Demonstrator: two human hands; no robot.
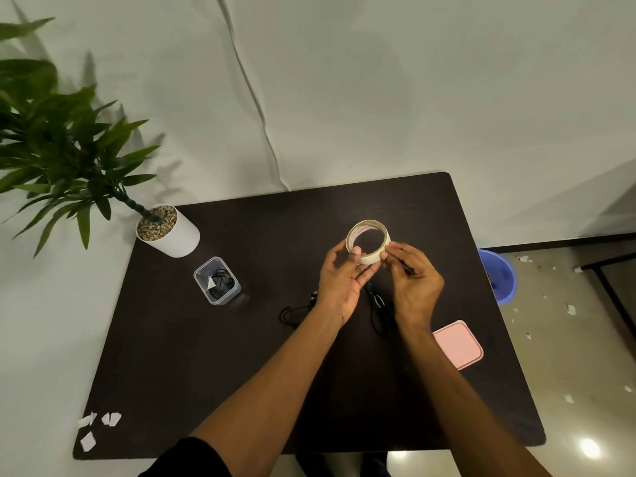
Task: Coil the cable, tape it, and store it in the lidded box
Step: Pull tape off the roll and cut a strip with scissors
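Above the middle of the dark table (pixel 241 373), my left hand (pixel 340 284) holds a cream roll of tape (pixel 368 241) from below. My right hand (pixel 414 280) pinches at the roll's right edge with its fingertips and also seems to hold a thin dark strand of cable. A black cable (pixel 377 313) lies on the table under my hands, partly hidden by them, with more of it at the left (pixel 292 313). An open clear box (pixel 216 281) to the left holds a taped black cable coil. Its pink lid (pixel 457 344) lies at the right.
A potted plant in a white pot (pixel 168 232) stands at the table's far left corner. White tape scraps (pixel 99 425) stick at the near left corner. A blue bucket (pixel 499 275) sits on the floor past the right edge, among paper scraps.
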